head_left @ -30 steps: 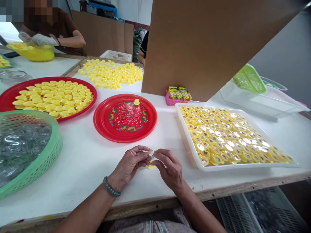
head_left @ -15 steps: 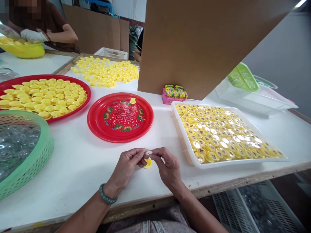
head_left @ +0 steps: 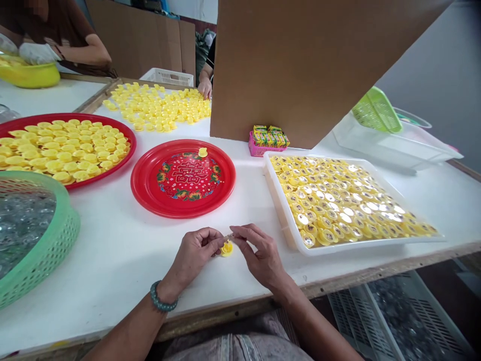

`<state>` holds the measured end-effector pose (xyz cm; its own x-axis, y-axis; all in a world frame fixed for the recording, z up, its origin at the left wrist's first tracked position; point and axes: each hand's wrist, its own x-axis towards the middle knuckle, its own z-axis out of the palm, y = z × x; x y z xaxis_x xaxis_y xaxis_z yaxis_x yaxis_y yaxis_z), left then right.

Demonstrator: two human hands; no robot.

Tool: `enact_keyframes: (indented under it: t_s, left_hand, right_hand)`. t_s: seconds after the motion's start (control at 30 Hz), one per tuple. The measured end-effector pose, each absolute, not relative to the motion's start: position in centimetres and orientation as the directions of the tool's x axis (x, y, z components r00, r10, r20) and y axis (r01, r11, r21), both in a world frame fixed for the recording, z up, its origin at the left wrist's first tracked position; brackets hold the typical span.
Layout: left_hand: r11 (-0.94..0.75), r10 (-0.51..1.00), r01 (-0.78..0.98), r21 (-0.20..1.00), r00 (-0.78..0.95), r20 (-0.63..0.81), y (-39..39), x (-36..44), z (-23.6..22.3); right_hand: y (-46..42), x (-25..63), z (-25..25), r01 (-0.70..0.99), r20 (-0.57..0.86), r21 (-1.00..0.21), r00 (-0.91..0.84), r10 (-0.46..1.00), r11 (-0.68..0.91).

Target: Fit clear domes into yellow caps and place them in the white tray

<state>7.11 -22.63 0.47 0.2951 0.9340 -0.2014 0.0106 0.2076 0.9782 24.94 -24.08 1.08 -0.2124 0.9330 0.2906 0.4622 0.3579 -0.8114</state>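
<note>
My left hand (head_left: 199,250) and my right hand (head_left: 261,253) meet above the white table near its front edge. Both pinch at a small pale piece (head_left: 228,236), too small to name, between their fingertips. Just below the fingertips a small yellow cup-shaped plastic piece (head_left: 227,249) rests on the table, partly hidden by the left fingers. Ahead of my hands lies a round red tray (head_left: 148,200) with a printed flower ring and one yellow piece (head_left: 203,152) on it. A white tray (head_left: 267,175) full of yellow pieces with shiny round tops stands to the right.
On the left are a green basket (head_left: 69,220) of clear plastic parts and a red tray (head_left: 131,143) of yellow pieces. Loose yellow pieces (head_left: 161,108) lie farther back. A cardboard panel (head_left: 293,75) stands behind a pink basket (head_left: 259,149) of small packets. A co-worker's gloved hand (head_left: 37,53) is at a yellow bowl (head_left: 33,77).
The view has shifted slightly. My fingertips still hold the pale piece, with my right fingers now straighter over it. Behind the panel, another person's hand has come out to the loose yellow pieces.
</note>
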Motion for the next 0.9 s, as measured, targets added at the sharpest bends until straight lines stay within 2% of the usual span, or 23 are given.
enact_keyframes:
  t_s: [0.07,0.17,0.33,0.47,0.6,0.77,0.9]
  left_hand:
    - [0.261,0.91,-0.028,0.965,0.339,-0.236,-22.4,7.0,0.4]
    - [0.309,0.875,-0.046,0.95,0.405,-0.265,-22.0,6.9,0.5]
    - [0.296,0.854,-0.022,0.955,0.454,-0.254,-21.5,6.9,0.2]
    - [0.171,0.896,0.141,0.975,0.389,-0.214,-21.3,6.7,-0.3]
    - [-0.005,0.958,0.364,0.931,0.267,-0.099,-21.2,6.4,-0.6]
    - [-0.128,0.928,0.462,0.877,0.367,-0.059,-21.1,6.9,-0.8]
    - [-0.136,0.922,0.473,0.871,0.381,-0.063,-21.2,7.4,-1.1]
  right_hand:
    - [-24.1,25.3,1.2,0.519,0.322,-0.73,-0.313,0.894,0.445]
    - [-24.1,25.5,1.3,0.565,0.316,-0.674,-0.364,0.876,0.477]
    - [-24.4,24.9,1.4,0.632,0.197,-0.691,-0.3,0.933,0.349]
    - [-25.0,24.4,0.9,0.682,0.081,-0.71,-0.166,0.983,0.174]
    - [-25.5,24.0,-0.1,0.745,0.02,-0.663,-0.082,0.996,0.075]
    - [-25.6,23.4,-0.9,0.793,-0.005,-0.605,-0.086,0.996,0.066]
    - [-25.5,23.2,-1.2,0.804,0.005,-0.587,-0.114,0.993,0.095]
